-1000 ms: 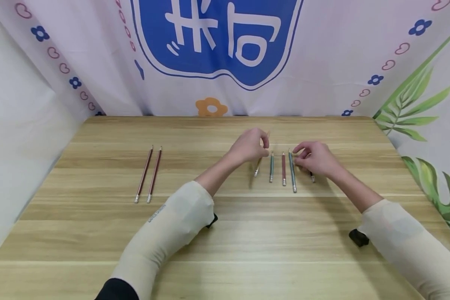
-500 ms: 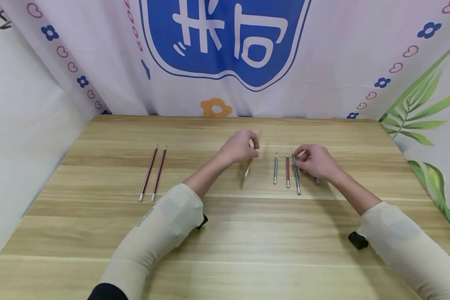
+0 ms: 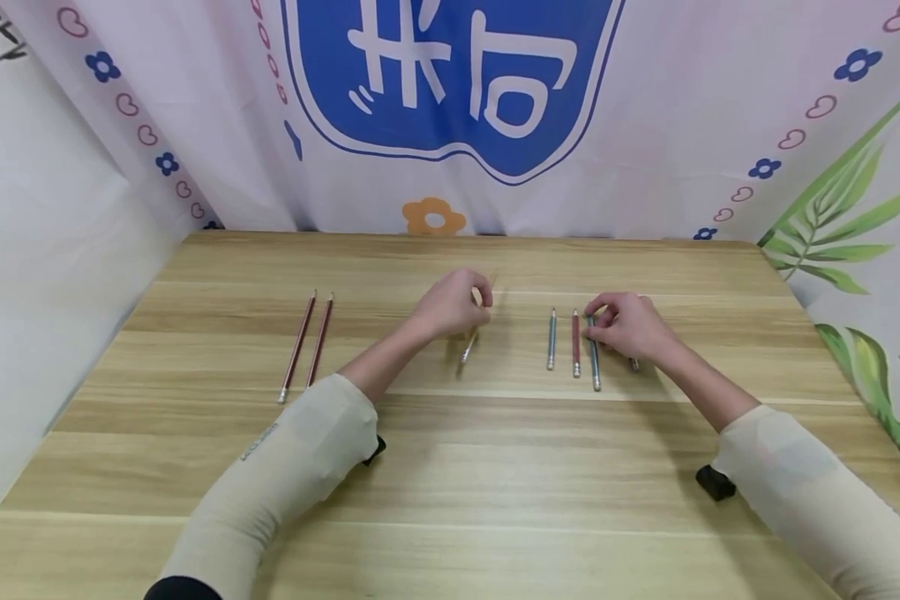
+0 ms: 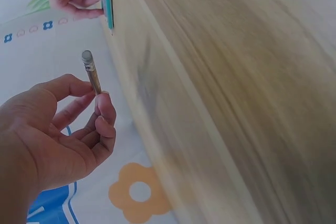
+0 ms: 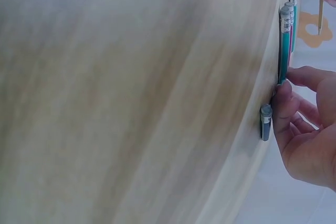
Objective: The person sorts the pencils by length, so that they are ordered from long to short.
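My left hand pinches a yellow pencil between thumb and fingertips, raised over the table's back half. Its white eraser end points toward me, and in the left wrist view the pencil stands out above the fingertips. Farther right, the thumb and forefinger of my right hand pinch the longer teal pencil, which lies on the table. Left of it lie a red pencil and a shorter teal pencil. A dark pencil is mostly hidden by the right hand.
Two long dark red pencils lie side by side on the left of the wooden table; the left sleeve covers one eraser end. A printed white curtain hangs behind the table's back edge.
My left hand has carried the yellow pencil leftward, away from the row of pencils. My right hand has closed its fingertips onto the longer teal pencil.
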A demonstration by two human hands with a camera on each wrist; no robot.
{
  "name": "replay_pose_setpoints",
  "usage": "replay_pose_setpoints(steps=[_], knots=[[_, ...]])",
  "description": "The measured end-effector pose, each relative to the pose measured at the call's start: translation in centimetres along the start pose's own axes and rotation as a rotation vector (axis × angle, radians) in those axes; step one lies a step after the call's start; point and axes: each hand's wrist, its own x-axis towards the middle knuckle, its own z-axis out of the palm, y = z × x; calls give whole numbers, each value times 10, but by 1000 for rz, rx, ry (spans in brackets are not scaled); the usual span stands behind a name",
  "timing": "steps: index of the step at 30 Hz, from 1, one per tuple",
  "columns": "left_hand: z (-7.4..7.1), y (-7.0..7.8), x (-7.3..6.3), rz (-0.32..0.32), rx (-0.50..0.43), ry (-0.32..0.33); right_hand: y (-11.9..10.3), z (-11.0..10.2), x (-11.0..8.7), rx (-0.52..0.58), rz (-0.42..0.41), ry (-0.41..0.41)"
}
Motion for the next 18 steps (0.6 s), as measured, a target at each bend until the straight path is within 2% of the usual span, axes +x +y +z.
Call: replay_pose_setpoints(steps=[5, 18], knots=[[-5, -6, -3, -14, -23, 6, 1, 0, 1, -18, 2, 1], [-15, -19, -11, -37, -17, 17, -3, 1, 1, -36, 50, -19]])
